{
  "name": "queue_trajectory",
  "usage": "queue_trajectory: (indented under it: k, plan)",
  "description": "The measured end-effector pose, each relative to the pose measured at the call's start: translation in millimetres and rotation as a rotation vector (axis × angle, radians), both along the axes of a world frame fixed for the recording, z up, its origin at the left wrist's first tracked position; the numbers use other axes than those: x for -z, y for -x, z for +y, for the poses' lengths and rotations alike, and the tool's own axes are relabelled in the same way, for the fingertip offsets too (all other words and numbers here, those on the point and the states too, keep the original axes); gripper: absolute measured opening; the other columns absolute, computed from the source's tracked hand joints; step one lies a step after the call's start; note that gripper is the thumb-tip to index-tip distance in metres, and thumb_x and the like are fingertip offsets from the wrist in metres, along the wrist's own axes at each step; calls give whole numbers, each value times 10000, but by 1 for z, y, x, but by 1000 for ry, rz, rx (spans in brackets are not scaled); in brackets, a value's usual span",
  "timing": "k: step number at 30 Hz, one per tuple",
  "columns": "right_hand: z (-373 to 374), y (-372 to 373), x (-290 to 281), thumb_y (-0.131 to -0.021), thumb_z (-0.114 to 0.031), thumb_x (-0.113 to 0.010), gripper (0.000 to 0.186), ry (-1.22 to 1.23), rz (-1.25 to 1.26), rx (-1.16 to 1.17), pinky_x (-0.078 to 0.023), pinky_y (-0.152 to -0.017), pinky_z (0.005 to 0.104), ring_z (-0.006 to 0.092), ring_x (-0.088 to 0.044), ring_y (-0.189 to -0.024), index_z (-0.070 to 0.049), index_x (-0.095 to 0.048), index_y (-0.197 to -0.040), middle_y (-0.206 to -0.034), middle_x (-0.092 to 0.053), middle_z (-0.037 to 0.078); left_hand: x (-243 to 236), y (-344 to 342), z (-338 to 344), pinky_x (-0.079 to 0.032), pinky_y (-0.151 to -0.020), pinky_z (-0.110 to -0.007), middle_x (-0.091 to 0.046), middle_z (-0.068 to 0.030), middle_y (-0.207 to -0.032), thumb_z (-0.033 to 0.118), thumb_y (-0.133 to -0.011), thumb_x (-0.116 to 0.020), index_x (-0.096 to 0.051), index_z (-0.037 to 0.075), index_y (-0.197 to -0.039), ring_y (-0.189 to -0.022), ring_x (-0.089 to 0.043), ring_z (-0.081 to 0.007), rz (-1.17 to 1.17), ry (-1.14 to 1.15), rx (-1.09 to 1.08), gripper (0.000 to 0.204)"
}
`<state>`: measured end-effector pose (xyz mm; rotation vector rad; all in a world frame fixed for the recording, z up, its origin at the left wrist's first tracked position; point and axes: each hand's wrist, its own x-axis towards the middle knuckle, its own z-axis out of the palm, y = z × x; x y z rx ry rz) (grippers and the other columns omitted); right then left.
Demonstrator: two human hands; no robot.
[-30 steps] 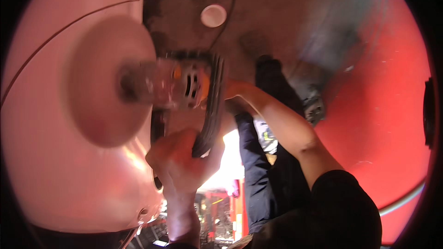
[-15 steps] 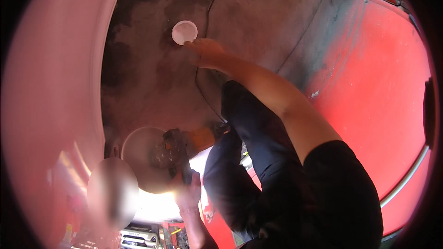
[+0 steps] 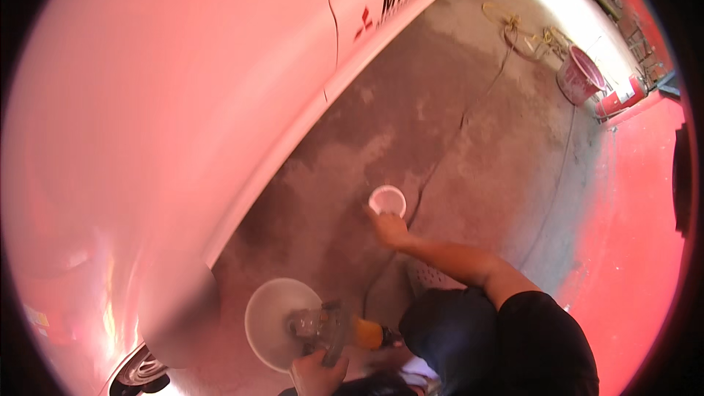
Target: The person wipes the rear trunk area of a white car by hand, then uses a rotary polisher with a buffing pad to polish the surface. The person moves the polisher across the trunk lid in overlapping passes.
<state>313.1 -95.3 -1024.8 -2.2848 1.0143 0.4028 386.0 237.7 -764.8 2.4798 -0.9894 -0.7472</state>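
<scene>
My left hand (image 3: 320, 374) is closed round the handle of a power polisher (image 3: 315, 326) with an orange body. A large pale round disc (image 3: 265, 326) lies at its head, apparently its pad. Out ahead, my right hand (image 3: 392, 231) grips the near rim of a small white cup (image 3: 389, 196); its contents are unclear. To the left of the polisher and the cup runs the glossy side of a light-coloured car (image 3: 242, 95), with red light reflected on it.
A wet-looking concrete floor (image 3: 469, 169) stretches ahead, crossed by a dark cord (image 3: 425, 185). Far right stand a reddish bucket (image 3: 572, 84) and a red fire extinguisher (image 3: 622, 97), near a coiled yellow hose (image 3: 513, 23). A red surface (image 3: 623, 264) borders my right side.
The view has swung round, bringing the car's length, hose and bucket into sight. Cup and polisher both sit lower and farther right in the picture, each still in its hand.
</scene>
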Motion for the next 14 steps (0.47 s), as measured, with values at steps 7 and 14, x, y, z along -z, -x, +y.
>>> queue_trajectory:
  k: [7, 14]
  plan:
    - [12, 1, 14, -861, -136, -608, 714, -38, -122, 152, -534, -907, 549, 441, -667, -1100, -183, -399, -1542, -1196, -693, 225, 39, 1, 18, -520, -619, -482, -614, -225, -622, 313, -673, -781, -694, 24, -691, -665, -659, -428, -222, 202, -29, 302]
    - [-5, 0, 33, -804, -146, -673, 738, -48, -174, 204, -455, -1098, 500, 425, -617, -1239, -124, -462, -1510, -1312, -633, 295, 12, -5, 6, -518, -624, -498, -620, -218, -610, 355, -684, -770, -715, 26, -689, -637, -657, -429, -212, 136, 28, 333]
